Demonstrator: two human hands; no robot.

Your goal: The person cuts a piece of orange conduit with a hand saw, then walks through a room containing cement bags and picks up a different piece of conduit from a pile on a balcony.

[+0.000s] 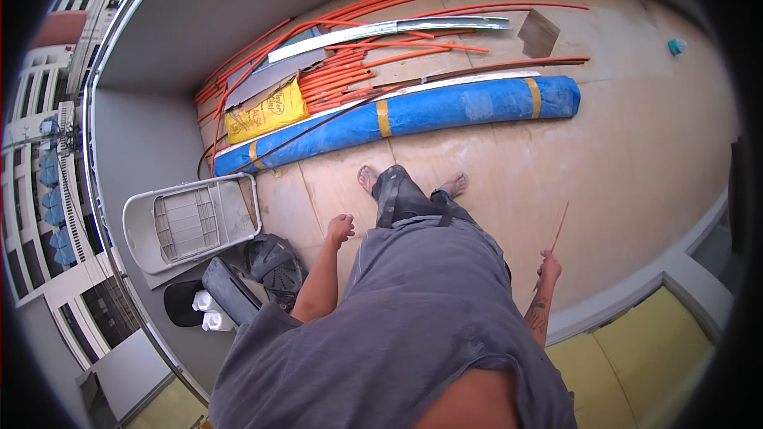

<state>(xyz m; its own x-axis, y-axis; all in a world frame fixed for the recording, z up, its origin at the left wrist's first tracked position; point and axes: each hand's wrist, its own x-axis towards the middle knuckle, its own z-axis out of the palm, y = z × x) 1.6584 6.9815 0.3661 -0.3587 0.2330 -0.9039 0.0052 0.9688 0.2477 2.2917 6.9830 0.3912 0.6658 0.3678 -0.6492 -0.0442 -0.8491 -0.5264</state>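
Observation:
My right hand (548,267) is closed around a thin reddish-brown stick (562,223), which points up and away over the tiled floor. A short end of it seems to show below the fingers. My left hand (342,228) hangs at my left side with its fingers curled in, and nothing shows in it. It is nearest to a grey folding chair (187,222) and a dark bag (274,266). Both hands are apart from everything else around them. My feet stand on the floor in front of a long blue wrapped roll (429,115) bound with yellow tape.
Beyond the roll lie many orange pipes (342,71), a metal channel (389,29), a yellow sack (267,111) and a brown flat piece (539,32). A small teal object (676,47) sits at far right. A black cap (183,303) and white bottles (211,311) are at lower left.

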